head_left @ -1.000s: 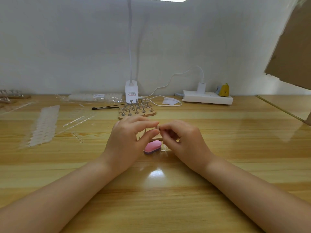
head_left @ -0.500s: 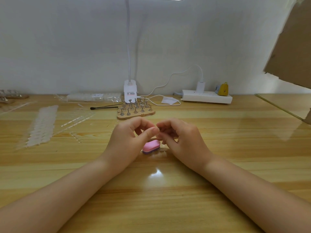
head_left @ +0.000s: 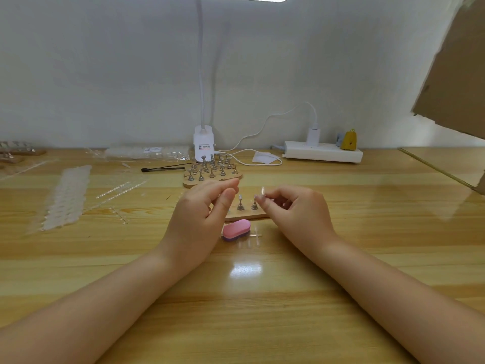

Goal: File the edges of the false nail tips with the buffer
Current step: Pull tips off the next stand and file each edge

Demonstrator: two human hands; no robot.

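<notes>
Pink buffer (head_left: 236,229) on table, between hands, right hand (head_left: 296,214) pinching nail tip (head_left: 262,191)

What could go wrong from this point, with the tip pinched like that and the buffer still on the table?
1. The right hand pinches the clear nail tip only at the fingertips; it could slip and be hard to spot on the glossy table.
2. The buffer lies close to the left hand, beside loose clear bits; reaching for it may scatter them.
3. The wooden stand of pegs sits between the hands and could get knocked.
</notes>
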